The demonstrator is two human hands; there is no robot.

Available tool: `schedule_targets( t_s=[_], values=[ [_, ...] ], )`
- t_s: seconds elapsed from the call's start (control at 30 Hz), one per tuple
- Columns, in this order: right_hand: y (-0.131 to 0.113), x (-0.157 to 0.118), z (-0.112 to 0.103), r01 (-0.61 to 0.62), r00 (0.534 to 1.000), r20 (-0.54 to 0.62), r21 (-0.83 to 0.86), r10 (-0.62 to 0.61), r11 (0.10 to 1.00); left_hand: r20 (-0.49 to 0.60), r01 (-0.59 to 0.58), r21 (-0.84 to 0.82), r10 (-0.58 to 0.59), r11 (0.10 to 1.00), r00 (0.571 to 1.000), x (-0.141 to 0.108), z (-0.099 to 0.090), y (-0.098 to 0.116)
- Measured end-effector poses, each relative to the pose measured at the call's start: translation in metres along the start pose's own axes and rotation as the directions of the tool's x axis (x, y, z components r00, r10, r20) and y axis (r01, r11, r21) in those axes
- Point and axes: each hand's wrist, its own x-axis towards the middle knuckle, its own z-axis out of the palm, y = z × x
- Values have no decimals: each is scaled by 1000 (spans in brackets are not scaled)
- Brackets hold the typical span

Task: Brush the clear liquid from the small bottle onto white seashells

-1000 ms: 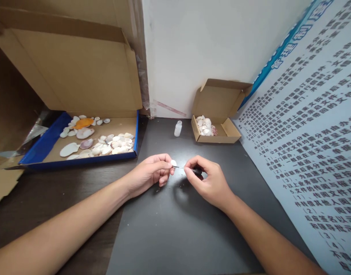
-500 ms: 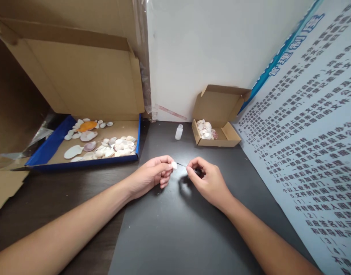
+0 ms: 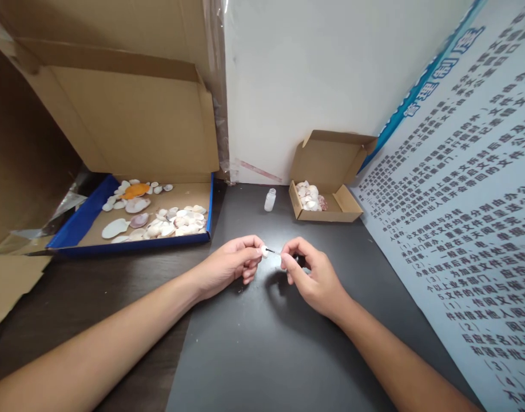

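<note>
Between the thumb and fingers of my left hand [image 3: 232, 262] is a small white seashell [image 3: 265, 252]. My right hand [image 3: 314, 277] is closed on a thin brush [image 3: 273, 252] with a dark tip and slender stem. The brush tip meets the shell's face, as far as I can tell at this size. Its handle is mostly hidden inside my right fingers. Beyond both hands, a small bottle [image 3: 269, 201] with whitish contents stands upright, its neck uncapped.
At the left, an open blue-edged cardboard box [image 3: 129, 248] holds several shells and an orange piece [image 3: 136, 190]. A smaller open cardboard box [image 3: 329, 216] with shells stands back right. A white wall [image 3: 262, 103] rises behind, and a printed poster [image 3: 451, 189] lines the right side.
The brush tip has come to the shell, which now shows more of its face. Both hands appear slightly shifted right, along with the whole view.
</note>
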Motion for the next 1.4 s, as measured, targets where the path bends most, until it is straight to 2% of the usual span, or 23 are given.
schedule_targets(
  t_s=[0.07,0.23,0.43,0.57,0.67,0.77,0.9,1.03,1.17,1.33,1.4],
  values=[
    [0,-1,1,7,1000,26,-3,-7,1000,6,-2,3,2,1000,1000,0,0,-1],
    [-1,1,-1,13,1000,28,-147,-9,989,10,-1,14,0,1000,1000,-1,-1,-1],
    [-4,1,-3,18,1000,-11,-81,-19,997,9,1,50,-2,999,1000,-1,0,0],
    [-3,2,-3,-20,1000,-26,-141,16,990,24,-11,78,10,997,1000,-1,2,0],
    [-3,2,-4,-2,998,-63,-115,-5,993,39,-22,98,18,995,999,-2,2,0],
    [-4,2,-4,33,999,-36,-103,-37,994,47,-31,101,26,994,999,-1,2,0],
    [-5,2,-4,-6,996,-84,-120,-5,993,56,-36,116,30,993,998,-1,1,-2],
    [-6,1,-5,20,999,-33,-104,-24,994,54,-44,121,38,992,998,-1,2,-1],
    [-6,1,-6,-29,993,-118,-127,14,992,60,-45,148,36,988,998,-1,3,-1],
    [-8,0,-5,41,999,-24,-87,-43,995,57,-58,208,47,976,997,-1,3,-1],
    [-8,1,-5,12,998,-58,-117,-19,993,52,-54,239,43,969,998,-2,4,-1]
  ],
)
